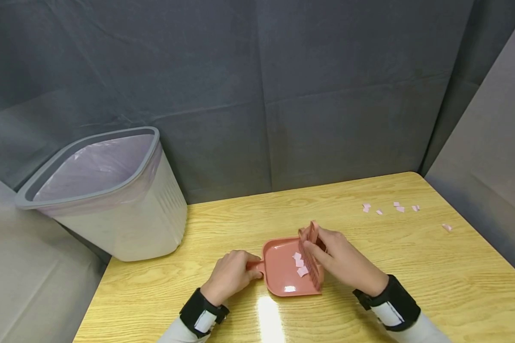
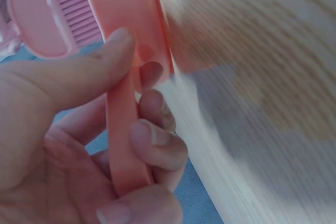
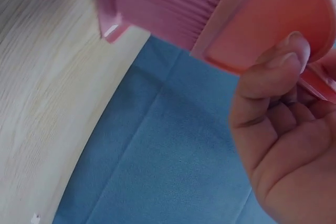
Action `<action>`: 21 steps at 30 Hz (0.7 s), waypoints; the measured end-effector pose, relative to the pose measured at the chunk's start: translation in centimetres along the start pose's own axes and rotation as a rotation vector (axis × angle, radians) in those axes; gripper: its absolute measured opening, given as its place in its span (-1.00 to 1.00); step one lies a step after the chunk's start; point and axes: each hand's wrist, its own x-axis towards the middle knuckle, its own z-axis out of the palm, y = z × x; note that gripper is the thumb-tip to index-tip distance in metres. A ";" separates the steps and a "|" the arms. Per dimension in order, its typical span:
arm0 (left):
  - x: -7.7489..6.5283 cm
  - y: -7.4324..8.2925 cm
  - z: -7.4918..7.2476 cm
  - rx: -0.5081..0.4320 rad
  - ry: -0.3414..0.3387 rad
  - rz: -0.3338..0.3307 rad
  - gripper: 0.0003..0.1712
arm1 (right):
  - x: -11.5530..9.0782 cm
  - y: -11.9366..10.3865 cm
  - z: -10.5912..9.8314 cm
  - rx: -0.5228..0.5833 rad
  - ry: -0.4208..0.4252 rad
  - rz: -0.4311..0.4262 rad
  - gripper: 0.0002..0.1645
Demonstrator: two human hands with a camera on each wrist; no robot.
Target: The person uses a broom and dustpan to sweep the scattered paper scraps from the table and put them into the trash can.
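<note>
A pink dustpan lies on the table, its handle gripped by my left hand. In the left wrist view the thumb lies along the handle and the fingers curl round it. My right hand holds a small pink hand brush upright, its bristles down in the pan near the open edge. Several pale pink paper scraps lie in the pan, just left of the bristles. More paper scraps are scattered at the table's back right.
At the left, a white bin with a grey rim and a clear liner stands beside the table's back left corner. Grey cloth hangs behind the wooden table. A single scrap lies near the right edge.
</note>
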 end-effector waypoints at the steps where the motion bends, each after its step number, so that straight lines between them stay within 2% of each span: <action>1: 0.0 0.0 0.0 -0.001 0.000 -0.001 -0.70 | 0.0 0.0 -0.2 0.018 0.008 -0.004 -0.69; 4: 0.0 0.0 0.0 -0.002 -0.002 -0.002 -0.70 | -0.1 0.0 -0.7 0.046 0.037 -0.013 -0.64; 6: 0.0 0.0 0.0 -0.001 -0.003 -0.004 -0.70 | -0.1 0.1 -1.0 0.021 0.066 -0.010 -0.68; 10: 0.0 0.0 0.1 0.001 -0.009 -0.010 -0.69 | 0.0 0.3 -1.5 -0.136 0.103 0.023 -0.83; 14: 0.0 0.0 0.1 0.006 -0.011 -0.011 -0.70 | 0.0 0.5 -1.3 -0.251 0.069 0.068 -0.89; 21: 0.0 0.1 0.0 0.023 -0.004 -0.002 -0.70 | 0.1 0.5 -0.4 -0.167 -0.010 0.041 -0.92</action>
